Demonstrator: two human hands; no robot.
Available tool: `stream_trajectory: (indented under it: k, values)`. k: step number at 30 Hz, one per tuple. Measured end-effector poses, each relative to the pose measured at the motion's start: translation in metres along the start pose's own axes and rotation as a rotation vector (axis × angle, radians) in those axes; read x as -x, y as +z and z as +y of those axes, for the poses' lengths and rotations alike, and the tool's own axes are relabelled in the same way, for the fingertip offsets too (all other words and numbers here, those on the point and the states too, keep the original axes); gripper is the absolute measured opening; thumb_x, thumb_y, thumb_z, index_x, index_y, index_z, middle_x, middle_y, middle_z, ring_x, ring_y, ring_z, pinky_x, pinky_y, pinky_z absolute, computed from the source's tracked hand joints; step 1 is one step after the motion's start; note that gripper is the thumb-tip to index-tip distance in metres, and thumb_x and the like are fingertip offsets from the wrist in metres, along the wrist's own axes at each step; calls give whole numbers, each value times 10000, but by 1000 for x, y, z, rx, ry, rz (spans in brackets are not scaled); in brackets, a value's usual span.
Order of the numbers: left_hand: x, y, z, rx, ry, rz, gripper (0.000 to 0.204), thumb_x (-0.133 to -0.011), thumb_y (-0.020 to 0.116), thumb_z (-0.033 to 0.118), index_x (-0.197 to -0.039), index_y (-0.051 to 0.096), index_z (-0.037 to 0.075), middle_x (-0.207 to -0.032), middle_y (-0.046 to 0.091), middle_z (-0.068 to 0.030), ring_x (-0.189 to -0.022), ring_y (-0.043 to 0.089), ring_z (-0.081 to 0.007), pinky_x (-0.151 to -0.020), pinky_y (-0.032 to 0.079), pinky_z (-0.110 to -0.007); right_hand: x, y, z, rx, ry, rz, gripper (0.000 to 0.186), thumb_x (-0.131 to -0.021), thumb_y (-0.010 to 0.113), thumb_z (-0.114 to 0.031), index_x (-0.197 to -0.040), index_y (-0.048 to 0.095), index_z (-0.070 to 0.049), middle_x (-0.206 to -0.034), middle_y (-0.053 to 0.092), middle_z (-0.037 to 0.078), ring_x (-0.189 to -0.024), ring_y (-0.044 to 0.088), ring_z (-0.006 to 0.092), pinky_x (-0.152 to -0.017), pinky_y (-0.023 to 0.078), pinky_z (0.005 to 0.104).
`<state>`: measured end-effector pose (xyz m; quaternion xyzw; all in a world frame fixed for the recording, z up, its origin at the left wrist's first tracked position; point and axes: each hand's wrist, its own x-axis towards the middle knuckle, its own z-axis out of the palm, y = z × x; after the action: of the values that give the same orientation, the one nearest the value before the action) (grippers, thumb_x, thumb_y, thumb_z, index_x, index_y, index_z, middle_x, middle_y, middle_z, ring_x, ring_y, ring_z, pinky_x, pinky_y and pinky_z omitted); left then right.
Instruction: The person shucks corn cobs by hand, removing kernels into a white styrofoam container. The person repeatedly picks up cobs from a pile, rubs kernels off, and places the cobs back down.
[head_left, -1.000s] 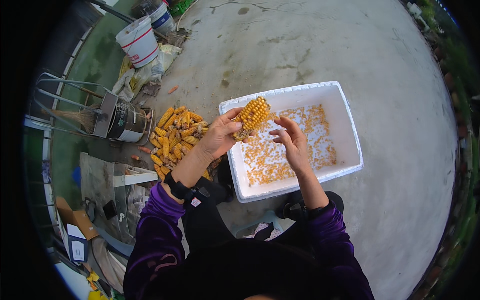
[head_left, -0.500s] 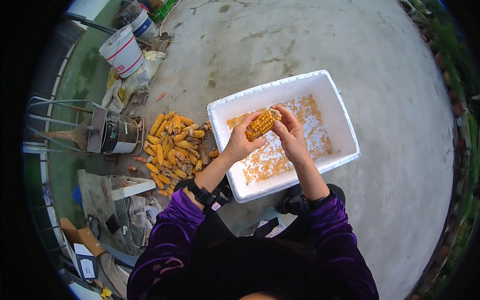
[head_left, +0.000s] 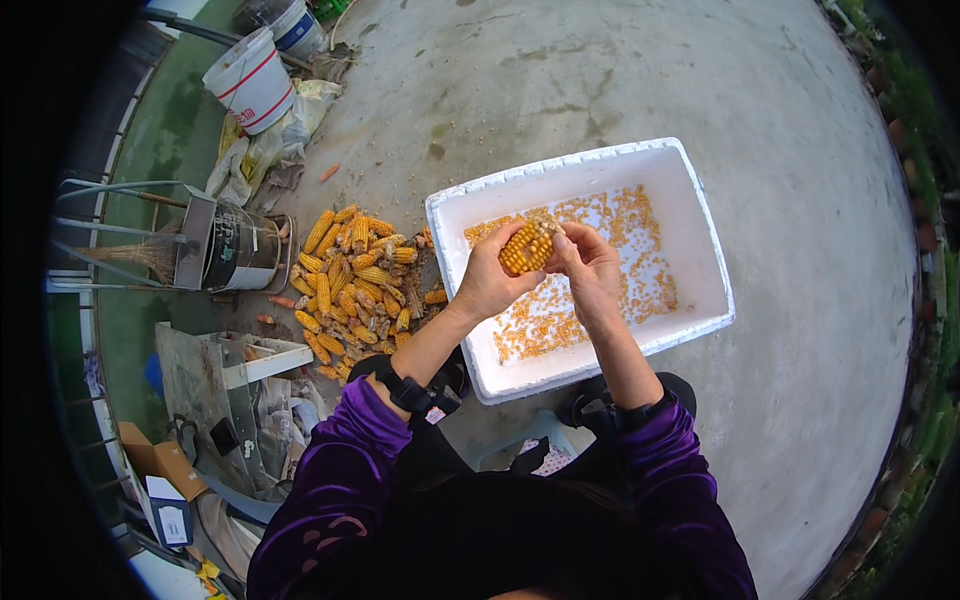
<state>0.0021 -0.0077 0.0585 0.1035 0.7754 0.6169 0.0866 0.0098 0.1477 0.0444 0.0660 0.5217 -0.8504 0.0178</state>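
I grip a yellow corn cob (head_left: 524,250) in both hands, held above a white foam box (head_left: 693,260). My left hand (head_left: 488,280) wraps around the cob's left end. My right hand (head_left: 590,272) is closed on its right end, thumb pressed near the pale tip. Loose yellow kernels (head_left: 535,325) are scattered over the box floor beneath my hands. To the box's left lies a pile of several corn cobs (head_left: 350,275), some with dry, pale husk bits.
Around me are white buckets (head_left: 250,70) on plastic sheeting, a black bin (head_left: 240,250) with a metal frame and broom (head_left: 140,260), weathered boards (head_left: 195,400), and an opened cardboard box (head_left: 170,465). A small stool (head_left: 515,450) is between my legs. Concrete floor (head_left: 800,300) extends rightward.
A second ago only my left hand held the cob, upright, with my right fingers apart beside it. My right hand has since closed on it, and the cob now sits lower and more tilted.
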Motion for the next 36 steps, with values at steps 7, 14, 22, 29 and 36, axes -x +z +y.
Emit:
stream_trajectory:
  k: [7, 14, 22, 29, 36]
  values:
    - [3, 6, 7, 222, -138, -60, 518, -747, 742, 153, -1159, 506, -53, -952, 633, -87, -842, 621, -134, -732, 516, -253, 0, -3, 5, 67, -106, 45, 123, -910, 590, -113, -927, 610, 6, -718, 596, 15, -570, 537, 64, -517, 445, 194]
    - [3, 7, -2, 562, -326, -123, 444, -793, 710, 189, -1138, 505, -1, -855, 585, -38, -593, 538, -56, -438, 435, -188, 0, -4, 5, -132, 60, 75, 187, -953, 515, -156, -983, 599, 8, -733, 581, 35, -590, 545, 73, -533, 480, 218]
    - [3, 18, 3, -53, -35, 72, 491, -716, 768, 152, -1097, 510, -19, -913, 627, -88, -780, 609, -136, -673, 503, -269, 2, 0, 1, 508, 5, 22, 345, -922, 548, -285, -1057, 523, 32, -737, 590, 107, -633, 584, 204, -550, 478, 335]
    - [4, 18, -3, -9, -22, -4, 518, -685, 780, 162, -1093, 524, -28, -926, 639, -117, -850, 619, -163, -748, 504, -297, 6, -3, 5, 892, -272, -7, 297, -951, 431, -270, -866, 494, 8, -674, 565, 233, -647, 575, 414, -587, 445, 463]
    - [6, 22, 4, -207, -26, 42, 518, -700, 775, 131, -1115, 511, -34, -958, 626, -101, -876, 608, -156, -780, 497, -294, 8, 4, 2, 886, -297, 33, 323, -969, 357, -262, -844, 499, 1, -635, 542, 234, -612, 556, 426, -556, 422, 470]
